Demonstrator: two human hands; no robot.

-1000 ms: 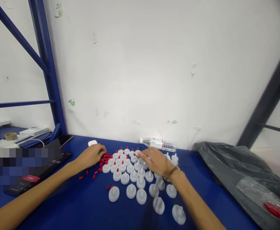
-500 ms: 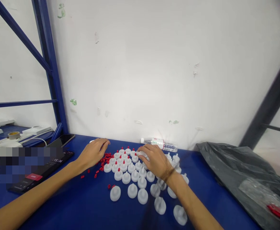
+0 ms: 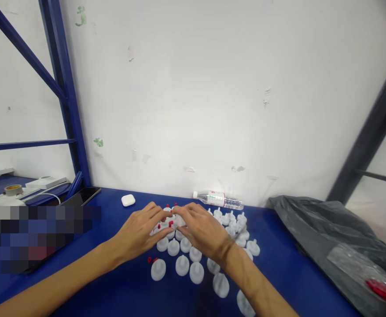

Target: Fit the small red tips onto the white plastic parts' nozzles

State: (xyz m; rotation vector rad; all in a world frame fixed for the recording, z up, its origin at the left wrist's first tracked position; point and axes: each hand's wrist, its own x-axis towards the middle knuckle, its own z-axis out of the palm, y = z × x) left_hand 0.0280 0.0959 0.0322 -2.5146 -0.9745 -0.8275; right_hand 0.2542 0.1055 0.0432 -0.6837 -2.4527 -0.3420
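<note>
Both my hands meet over a cluster of white round caps with nozzles, such as this white nozzle cap (image 3: pixel 173 247). With thumb and forefinger, my left hand (image 3: pixel 143 231) pinches a small red tip cap (image 3: pixel 170 224). My right hand (image 3: pixel 201 229) is closed round a white nozzle cap (image 3: pixel 179 221), partly covered by the fingers and beside the red piece. Several nozzles beyond the hands carry red tips, while the nearer ones are bare. Loose red tip caps (image 3: pixel 149 260) lie by a front white cap (image 3: pixel 158 269). My left hand hides the pile of red pieces.
A clear plastic bottle (image 3: pixel 217 199) lies along the wall. The blue table (image 3: pixel 113 286) also bears a white case (image 3: pixel 128 200), a phone (image 3: pixel 82 197) and, at right, a grey plastic bag (image 3: pixel 311 224). Blue metal posts (image 3: pixel 65 88) rise at left.
My left hand has moved right from the red pile, uncovering the white case. My right hand has shifted left with a white nozzle cap, so the two hands are now close together.
</note>
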